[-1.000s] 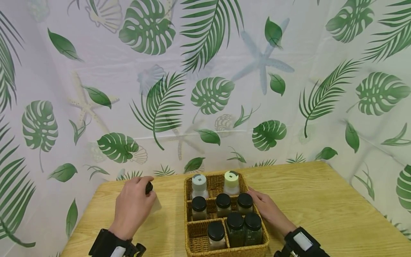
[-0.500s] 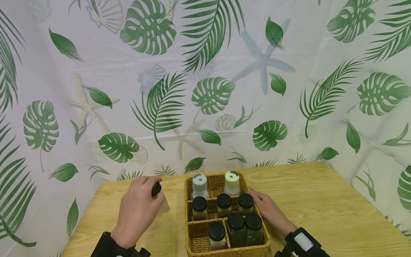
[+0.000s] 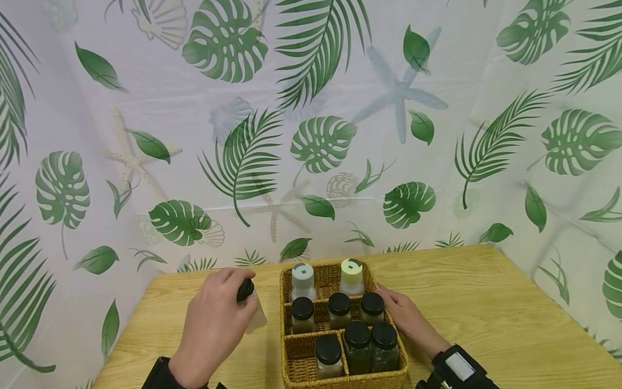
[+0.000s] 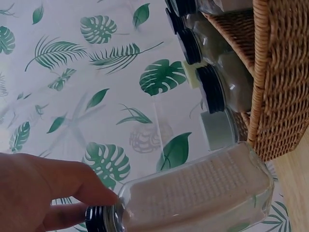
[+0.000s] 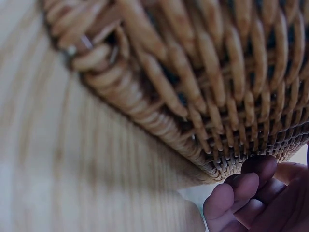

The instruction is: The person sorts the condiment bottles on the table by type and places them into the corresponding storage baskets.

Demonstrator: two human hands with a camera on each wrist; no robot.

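Observation:
My left hand (image 3: 216, 321) pinches the black lid end of a clear glass spice jar (image 3: 256, 316), left of the wicker basket (image 3: 282, 346). The jar looks tilted and holds pale contents; in the left wrist view its glass body (image 4: 198, 193) reaches toward the woven wall (image 4: 285, 82). Against the basket's right side lies my right hand (image 3: 408, 319), fairly straight in the head view. Its fingertips (image 5: 219, 200) touch or nearly touch the weave in the right wrist view. The thumb is hard to make out.
Divided compartments hold a white-capped shaker (image 3: 302, 278) and a yellow-capped shaker (image 3: 351, 273) at the back. Several black-lidded jars (image 3: 338, 310) stand in the middle and front. Under the basket is a wooden table (image 3: 457, 292), with a leaf-print cloth (image 3: 316, 146) behind it.
My left hand has moved rightward with the jar, bringing it closer to the basket; more of the jar's body shows. The right hand and basket have stayed in place.

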